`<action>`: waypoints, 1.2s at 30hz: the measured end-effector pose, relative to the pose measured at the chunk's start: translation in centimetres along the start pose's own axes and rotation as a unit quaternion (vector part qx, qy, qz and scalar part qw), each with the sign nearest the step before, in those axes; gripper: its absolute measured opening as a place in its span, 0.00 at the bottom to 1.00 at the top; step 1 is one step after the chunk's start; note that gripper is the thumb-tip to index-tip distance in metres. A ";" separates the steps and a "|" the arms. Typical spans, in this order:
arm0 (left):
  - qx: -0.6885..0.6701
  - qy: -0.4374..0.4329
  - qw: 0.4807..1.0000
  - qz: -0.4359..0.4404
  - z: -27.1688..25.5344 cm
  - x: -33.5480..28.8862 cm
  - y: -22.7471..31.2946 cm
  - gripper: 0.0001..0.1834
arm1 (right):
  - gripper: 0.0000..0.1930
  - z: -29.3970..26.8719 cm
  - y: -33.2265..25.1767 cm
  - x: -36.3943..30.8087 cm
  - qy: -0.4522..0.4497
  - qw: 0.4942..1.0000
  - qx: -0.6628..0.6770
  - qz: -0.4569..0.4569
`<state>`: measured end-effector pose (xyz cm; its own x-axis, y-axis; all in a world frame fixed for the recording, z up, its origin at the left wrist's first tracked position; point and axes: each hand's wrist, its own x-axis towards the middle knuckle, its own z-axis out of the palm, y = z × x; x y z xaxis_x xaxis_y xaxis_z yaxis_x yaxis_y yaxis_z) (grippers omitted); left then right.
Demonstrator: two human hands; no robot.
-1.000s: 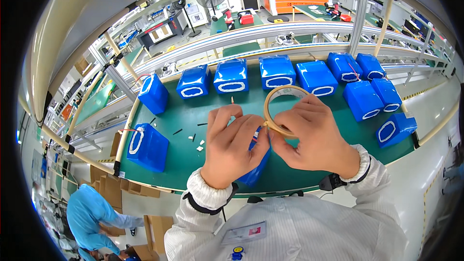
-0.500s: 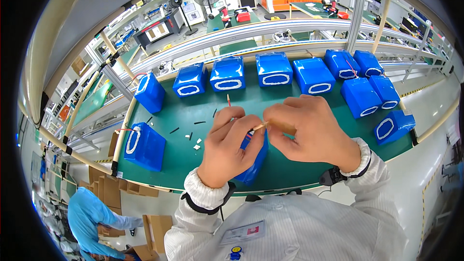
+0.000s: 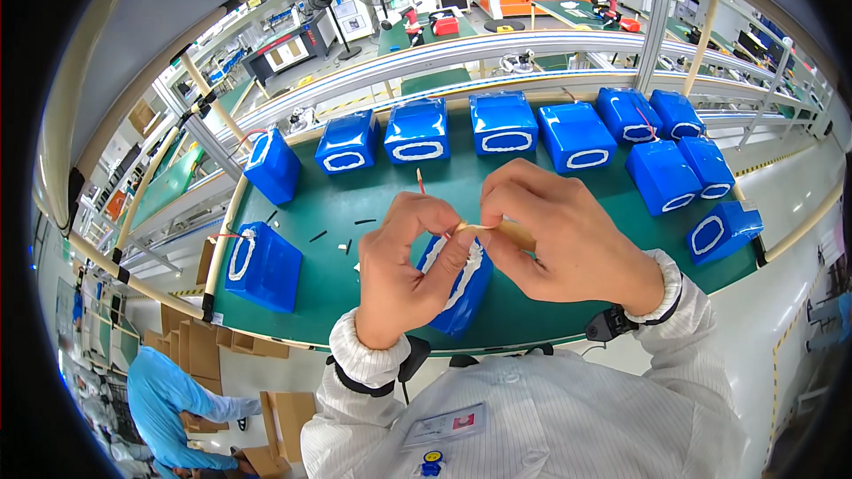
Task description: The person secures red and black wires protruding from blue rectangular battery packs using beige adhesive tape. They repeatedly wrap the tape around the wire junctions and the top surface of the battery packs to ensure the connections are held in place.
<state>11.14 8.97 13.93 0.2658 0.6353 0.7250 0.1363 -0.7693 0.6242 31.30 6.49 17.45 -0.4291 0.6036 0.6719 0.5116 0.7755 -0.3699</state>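
Both hands meet over a blue-wrapped battery pack [image 3: 465, 300] at the near middle of the green bench. My left hand [image 3: 404, 253] is closed, thumb and fingers pinching a thin wire end, mostly hidden by the fingertips. My right hand [image 3: 564, 231] is closed too, holding a tan strip of tape [image 3: 515, 232] whose narrow end meets the wire at the left fingertips. A red wire with a tan-wrapped tip [image 3: 420, 181] sticks up beyond my left hand. White sealant rings the pack's visible face, partly covered by my hands.
More blue battery packs [image 3: 417, 131] line the back and both sides of the green bench [image 3: 337, 279]. Small black tube pieces [image 3: 319, 236] and white scraps lie left of my hands. A pale rail [image 3: 160, 297] edges the bench's left. A person in blue [image 3: 169, 408] bends beside cardboard boxes [image 3: 288, 421].
My left wrist has turned and its fingers have shifted slightly, so the dark wire part seen before is now covered. More of the near pack's white ring shows. Both hands stay together.
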 end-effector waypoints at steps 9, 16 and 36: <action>0.114 -0.006 0.990 0.082 -0.5 0.5 1.3 0.06 | 0.07 -0.1 -0.5 0.5 -0.027 0.999 -0.035 0.002; 0.182 0.024 0.972 0.147 0.0 0.7 1.5 0.09 | 0.05 0.4 -0.5 0.8 -0.011 0.999 -0.029 -0.024; 0.117 0.030 0.988 0.098 0.5 0.2 -0.6 0.09 | 0.07 0.2 0.0 0.8 0.002 0.997 0.040 0.059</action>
<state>11.60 9.57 13.53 0.2537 0.4703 0.8452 0.3063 -0.8679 0.3910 30.85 7.02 17.86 -0.3669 0.6910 0.6228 0.4968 0.7116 -0.4969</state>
